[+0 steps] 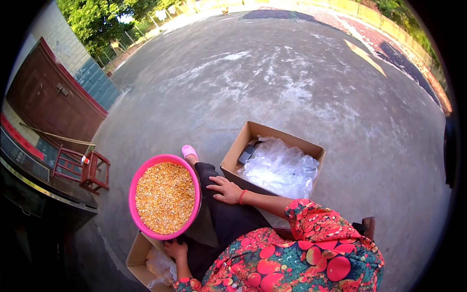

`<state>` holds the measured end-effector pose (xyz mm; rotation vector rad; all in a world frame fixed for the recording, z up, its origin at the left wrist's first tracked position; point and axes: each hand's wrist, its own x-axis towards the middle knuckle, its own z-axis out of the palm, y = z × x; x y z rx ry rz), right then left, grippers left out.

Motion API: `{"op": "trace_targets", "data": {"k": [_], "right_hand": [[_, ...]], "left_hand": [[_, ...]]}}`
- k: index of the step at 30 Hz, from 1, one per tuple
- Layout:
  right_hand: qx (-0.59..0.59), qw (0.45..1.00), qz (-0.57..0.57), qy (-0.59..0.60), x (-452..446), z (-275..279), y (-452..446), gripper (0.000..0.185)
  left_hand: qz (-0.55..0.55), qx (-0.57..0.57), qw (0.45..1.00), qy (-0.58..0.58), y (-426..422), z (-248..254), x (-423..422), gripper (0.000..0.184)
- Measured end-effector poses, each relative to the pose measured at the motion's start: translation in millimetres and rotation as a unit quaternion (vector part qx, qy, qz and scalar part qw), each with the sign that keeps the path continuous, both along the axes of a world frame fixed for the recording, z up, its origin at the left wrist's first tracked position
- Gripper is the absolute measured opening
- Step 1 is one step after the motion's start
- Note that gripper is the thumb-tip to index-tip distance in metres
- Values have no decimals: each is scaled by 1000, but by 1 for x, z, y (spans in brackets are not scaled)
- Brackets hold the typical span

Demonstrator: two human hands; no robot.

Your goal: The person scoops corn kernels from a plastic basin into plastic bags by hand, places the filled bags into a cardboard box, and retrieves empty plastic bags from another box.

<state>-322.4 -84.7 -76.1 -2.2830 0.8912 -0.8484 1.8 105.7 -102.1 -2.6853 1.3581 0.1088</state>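
Note:
A round pink basin [133, 203] full of yellow corn kernels [165, 197] stands at the left of the legs. My left hand [176, 249] is at the basin's lower rim, beside the dark trousers, its fingertips partly hidden. My right hand [225, 190], below a red wrist band [242, 196], lies with fingers spread on the trousers at the thigh or knee. Nothing shows in it. Near it stands an open cardboard box [249, 132] holding clear plastic bags [282, 168] and a dark object [246, 154].
Another cardboard box [138, 258] with plastic inside sits beneath the basin's lower edge. A red wooden chair [95, 171] stands at the left, near a brown door [56, 97]. A pink shoe [188, 150] is beyond the basin. Concrete ground [204, 97] extends ahead.

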Motion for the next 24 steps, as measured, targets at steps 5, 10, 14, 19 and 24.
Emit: {"op": "trace_targets", "data": {"k": [5,10,14,19,24], "right_hand": [[5,1000,1,-3,0,0,-1,46],[-9,1000,2,-2,0,-2,-1,46],[-1,1000,2,-15,1,-3,-1,45],[-3,1000,-1,-14,0,-1,0,45],[-5,1000,2,-19,-1,0,-1,45]], "left_hand": [[8,19,1000,-17,-2,-3,-2,59],[15,27,1000,-2,-4,7,-4,59],[5,26,1000,-6,-2,6,4,62],[-13,-116,993,25,3,-9,28,67],[0,-210,977,33,5,-10,29,56]]}}
